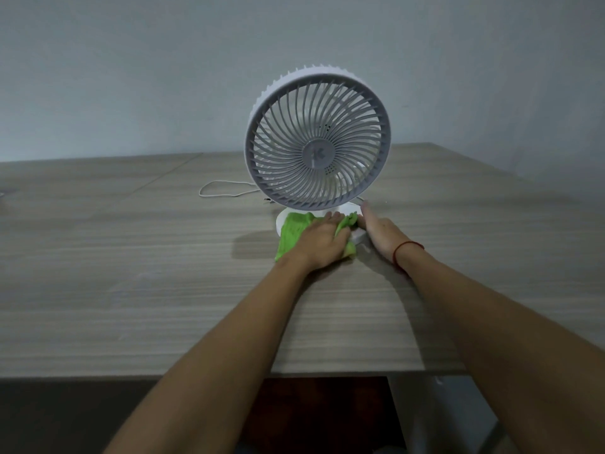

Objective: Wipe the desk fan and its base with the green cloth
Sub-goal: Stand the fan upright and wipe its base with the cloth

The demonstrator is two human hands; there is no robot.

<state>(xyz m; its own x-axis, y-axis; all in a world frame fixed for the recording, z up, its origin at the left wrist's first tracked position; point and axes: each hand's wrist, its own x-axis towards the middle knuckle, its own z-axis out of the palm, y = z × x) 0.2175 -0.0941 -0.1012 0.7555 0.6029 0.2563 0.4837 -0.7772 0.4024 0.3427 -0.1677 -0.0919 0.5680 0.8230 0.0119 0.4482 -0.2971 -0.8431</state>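
Note:
A white desk fan [317, 139] with a round grey grille stands upright on a wooden table, facing me. Its white base [357, 237] is mostly covered. My left hand [322, 242] presses the green cloth [293, 232] flat onto the front of the base, fingers spread over the cloth. My right hand [381, 232] rests against the right side of the base, fingers extended along it, with a red string around the wrist.
The fan's white cord [222, 190] loops on the wooden table [131, 273] behind and left of the fan. A plain wall rises behind the table. The table's near edge runs across the lower part of the view.

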